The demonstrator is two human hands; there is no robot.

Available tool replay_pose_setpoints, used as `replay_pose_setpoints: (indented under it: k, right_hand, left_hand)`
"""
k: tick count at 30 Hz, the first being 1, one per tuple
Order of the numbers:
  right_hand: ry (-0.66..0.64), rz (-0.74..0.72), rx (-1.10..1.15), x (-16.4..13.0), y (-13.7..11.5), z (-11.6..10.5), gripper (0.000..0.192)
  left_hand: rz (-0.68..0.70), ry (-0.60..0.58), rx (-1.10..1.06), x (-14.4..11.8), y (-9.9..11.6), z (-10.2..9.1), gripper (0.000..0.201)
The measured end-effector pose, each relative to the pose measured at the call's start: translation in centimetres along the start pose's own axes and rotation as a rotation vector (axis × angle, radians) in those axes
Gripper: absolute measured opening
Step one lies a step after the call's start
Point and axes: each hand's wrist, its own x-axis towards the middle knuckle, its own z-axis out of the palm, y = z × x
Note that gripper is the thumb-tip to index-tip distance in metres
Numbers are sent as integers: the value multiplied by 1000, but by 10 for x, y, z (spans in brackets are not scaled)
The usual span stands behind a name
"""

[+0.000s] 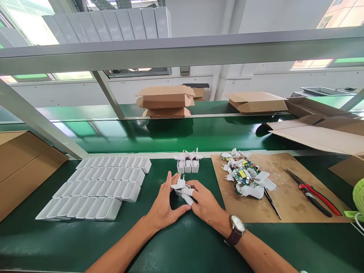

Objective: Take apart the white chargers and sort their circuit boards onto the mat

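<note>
A round silver watch [237, 224] with brown strap [233, 238] circles the right wrist [225, 224].

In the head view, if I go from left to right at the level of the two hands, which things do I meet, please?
Cardboard box → white cases → left hand → right hand → circuit boards → pliers → green object at the edge.

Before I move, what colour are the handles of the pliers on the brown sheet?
The handles are red and black, best seen in the head view.
</note>
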Motion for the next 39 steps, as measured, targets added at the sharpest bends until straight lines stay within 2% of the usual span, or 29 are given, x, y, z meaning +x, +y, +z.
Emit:
replay_pose_setpoints:
  k: [5,10,14,15,17,19,21,23,28,32,39]
  right_hand:
    - [57,4,3,3,-6,-4,35]
    - [-102,16,-68,-1,1,-3,31]
    - [-43,67,16,-3,5,4,29]
    - [-16,128,92,-2,4,5,26]
    - [60,342,326,1,1,7,19]
    - [80,598,620,5,-3,8,26]
    - [28,776,869,8,-8,7,36]
    - [-37,862,1015,11,-12,7,41]
    - [-41,924,1109,13,-17,6,42]
    - [-50,939,1116,14,-19,4,39]
    - [-52,966,1107,16,-23,2,40]
  left_hand:
    - [7,4,-55,-1,3,-2,124]
    - [15,-12,-60,-2,4,-2,122]
    - [2,-4,-24,-1,2,0,118]
    - [8,7,-14,-1,2,0,119]
    - [45,53,15,0,2,1,117]
    - [114,116,52,1,2,1,106]
    - [192,167,77,2,3,0,90]
    - [240,191,86,3,5,-2,79]
    - [270,199,86,4,8,-4,77]
    - [301,204,74,5,7,-4,85]
    - [291,207,58,7,7,-5,81]
